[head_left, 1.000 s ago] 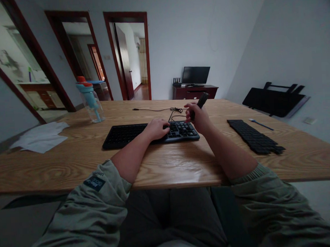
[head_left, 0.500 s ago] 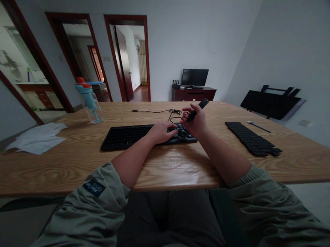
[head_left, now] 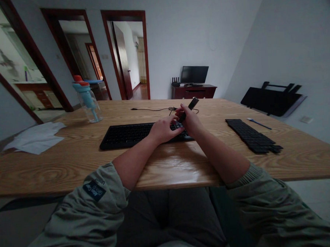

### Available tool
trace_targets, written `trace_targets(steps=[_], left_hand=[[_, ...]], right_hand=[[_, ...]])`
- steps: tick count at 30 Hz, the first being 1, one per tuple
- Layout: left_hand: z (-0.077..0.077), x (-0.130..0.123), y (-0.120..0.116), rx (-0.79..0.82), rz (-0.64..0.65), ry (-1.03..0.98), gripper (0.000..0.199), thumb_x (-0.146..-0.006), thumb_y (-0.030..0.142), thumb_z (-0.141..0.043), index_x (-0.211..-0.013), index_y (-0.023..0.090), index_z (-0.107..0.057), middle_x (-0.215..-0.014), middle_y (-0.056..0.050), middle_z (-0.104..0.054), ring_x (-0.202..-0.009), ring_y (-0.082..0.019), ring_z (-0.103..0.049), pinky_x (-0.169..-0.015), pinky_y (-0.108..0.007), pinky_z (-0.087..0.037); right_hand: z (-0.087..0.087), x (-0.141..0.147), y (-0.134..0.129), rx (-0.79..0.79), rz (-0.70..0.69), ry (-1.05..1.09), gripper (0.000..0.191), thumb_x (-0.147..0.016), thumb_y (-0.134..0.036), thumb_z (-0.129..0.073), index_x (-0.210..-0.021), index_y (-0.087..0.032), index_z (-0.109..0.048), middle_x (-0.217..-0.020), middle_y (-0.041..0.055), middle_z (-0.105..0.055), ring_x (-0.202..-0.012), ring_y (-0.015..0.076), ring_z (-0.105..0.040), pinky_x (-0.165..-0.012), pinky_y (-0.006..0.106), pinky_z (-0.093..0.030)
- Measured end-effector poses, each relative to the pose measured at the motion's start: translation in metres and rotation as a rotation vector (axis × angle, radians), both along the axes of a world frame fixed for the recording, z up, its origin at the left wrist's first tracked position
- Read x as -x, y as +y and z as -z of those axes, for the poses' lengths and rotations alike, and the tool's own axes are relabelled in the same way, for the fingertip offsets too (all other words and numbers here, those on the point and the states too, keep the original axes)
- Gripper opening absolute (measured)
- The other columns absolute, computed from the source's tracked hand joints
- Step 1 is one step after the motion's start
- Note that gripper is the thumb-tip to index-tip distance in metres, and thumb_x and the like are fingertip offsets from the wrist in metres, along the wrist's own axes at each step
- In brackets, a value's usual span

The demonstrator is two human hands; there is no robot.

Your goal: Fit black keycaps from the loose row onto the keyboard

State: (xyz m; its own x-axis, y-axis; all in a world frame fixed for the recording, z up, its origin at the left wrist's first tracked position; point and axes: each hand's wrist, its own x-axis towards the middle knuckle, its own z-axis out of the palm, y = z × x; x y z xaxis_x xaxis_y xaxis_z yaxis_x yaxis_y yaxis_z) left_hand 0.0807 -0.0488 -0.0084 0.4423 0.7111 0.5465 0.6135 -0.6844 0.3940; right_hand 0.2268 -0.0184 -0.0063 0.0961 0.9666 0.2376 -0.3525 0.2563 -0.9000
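Observation:
A black keyboard (head_left: 127, 135) lies on the wooden table in front of me. My left hand (head_left: 163, 129) rests over its right part, thumb and forefinger spread apart, with nothing visible between them. My right hand (head_left: 191, 120) is closed round a dark, stick-like tool (head_left: 192, 103), which slants up and away from the keyboard. The tool's lower end is hidden by the fingers, so its kind does not show. Both hands nearly touch above the keyboard's right end. Black keycaps (head_left: 250, 135) lie in rows on the table to the right.
A blue-handled small brush (head_left: 259, 123) lies beyond the keycaps. The keyboard's cable (head_left: 150, 110) runs behind it, partly coiled. A clear bottle with a red and blue lid (head_left: 88, 101) stands back left, near white paper sheets (head_left: 37, 139). The table's edge (head_left: 168, 185) is close to me.
My right hand has moved left and slightly down with the dark tool, closer to my left hand. My left hand has shifted a little to the right and its fingers have lifted.

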Motion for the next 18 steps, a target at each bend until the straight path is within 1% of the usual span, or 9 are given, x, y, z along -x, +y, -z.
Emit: trace_targets(steps=[2,5,9,13,18], left_hand=[[0.0,-0.001,0.0,-0.014,0.003,-0.015,0.048,-0.084,0.049,-0.069,-0.122,0.021,-0.065,-0.108,-0.006,-0.074,-0.091,-0.023,-0.07,-0.083,-0.035,-0.054],[0.001,-0.001,0.001,-0.037,-0.011,-0.007,0.046,-0.084,0.046,-0.069,-0.122,0.021,-0.065,-0.11,-0.006,-0.074,-0.092,-0.024,-0.07,-0.083,-0.035,-0.055],[0.001,-0.001,0.002,-0.062,-0.041,0.042,0.035,-0.085,0.04,-0.068,-0.113,0.02,-0.069,-0.11,-0.007,-0.075,-0.096,-0.025,-0.07,-0.085,-0.036,-0.055],[0.0,-0.001,0.003,-0.072,-0.058,0.072,0.031,-0.086,0.035,-0.066,-0.113,0.02,-0.07,-0.113,-0.007,-0.075,-0.1,-0.025,-0.07,-0.089,-0.036,-0.054],[0.0,0.0,0.005,-0.089,-0.048,0.093,0.031,-0.086,0.032,-0.066,-0.114,0.019,-0.071,-0.114,-0.008,-0.075,-0.103,-0.026,-0.069,-0.092,-0.036,-0.053]], right_hand=[[0.0,0.002,-0.001,0.023,0.015,-0.056,0.044,-0.07,-0.064,-0.073,-0.074,-0.021,-0.064,-0.069,-0.0007,-0.061,-0.065,0.0138,-0.058,-0.061,0.028,-0.048],[0.0,0.004,-0.005,0.044,0.019,-0.117,0.05,-0.069,-0.069,-0.073,-0.074,-0.021,-0.064,-0.069,0.0001,-0.062,-0.064,0.0142,-0.058,-0.061,0.028,-0.048],[-0.002,0.005,-0.01,0.054,0.018,-0.164,0.053,-0.069,-0.073,-0.071,-0.073,-0.02,-0.064,-0.071,0.0013,-0.065,-0.066,0.0145,-0.059,-0.063,0.029,-0.047],[-0.004,0.004,-0.012,0.069,0.002,-0.199,0.054,-0.07,-0.074,-0.068,-0.073,-0.02,-0.065,-0.07,0.002,-0.066,-0.067,0.0151,-0.06,-0.064,0.028,-0.047],[-0.004,0.004,-0.012,0.072,0.023,-0.213,0.049,-0.074,-0.069,-0.067,-0.07,-0.021,-0.064,-0.067,0.0013,-0.066,-0.066,0.0148,-0.06,-0.061,0.025,-0.047]])
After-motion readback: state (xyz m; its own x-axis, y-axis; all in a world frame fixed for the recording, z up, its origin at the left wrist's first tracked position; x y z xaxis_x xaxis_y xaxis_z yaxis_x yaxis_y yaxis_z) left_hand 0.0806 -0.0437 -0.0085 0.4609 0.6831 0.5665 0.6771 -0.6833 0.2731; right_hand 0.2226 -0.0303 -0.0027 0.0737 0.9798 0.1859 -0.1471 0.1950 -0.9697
